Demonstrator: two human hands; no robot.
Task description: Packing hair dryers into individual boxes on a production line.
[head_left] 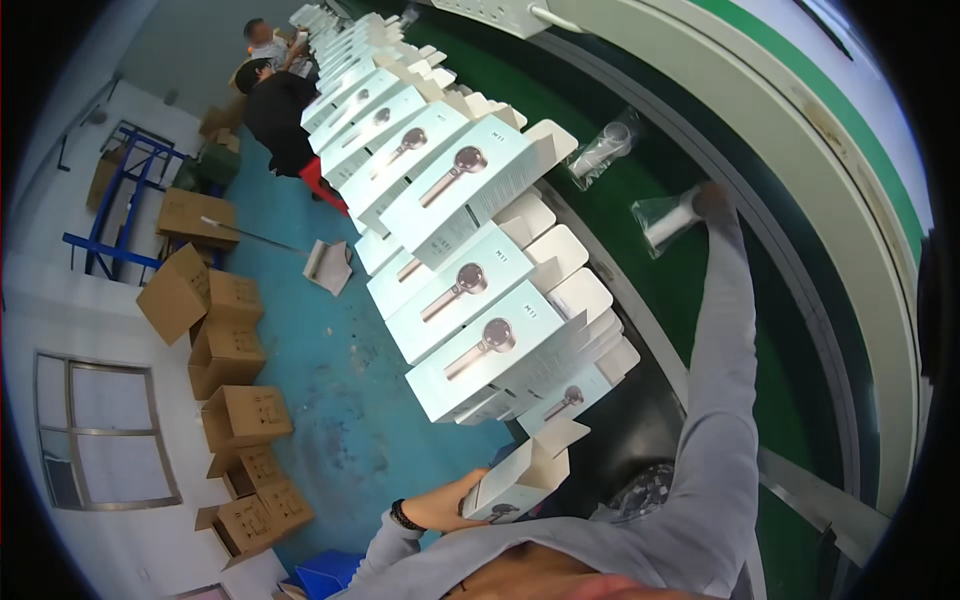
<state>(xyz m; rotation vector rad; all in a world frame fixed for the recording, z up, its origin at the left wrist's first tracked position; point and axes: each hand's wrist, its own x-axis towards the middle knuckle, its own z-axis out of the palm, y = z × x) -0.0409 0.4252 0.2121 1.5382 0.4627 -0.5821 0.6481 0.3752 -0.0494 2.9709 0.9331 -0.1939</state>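
Note:
My left hand (442, 507) is closed round a small pale carton (528, 474) in front of my body, its top flaps standing up. The carton has a picture of a handheld fan on its face. Far to the right, my right arm stretches over the green conveyor belt. There my right hand (712, 201) is closed at the end of a white handheld fan (668, 222) in a clear plastic bag; its fingers are partly hidden. Beyond it on the belt lies another bagged handheld fan (604, 148).
Stacked pale blue cartons (490, 345) with raised flaps line the belt's left side. Brown cardboard boxes (246, 412) stand along the left wall. A dustpan (328, 267) lies on the blue floor. Two people (278, 115) sit farther along the line.

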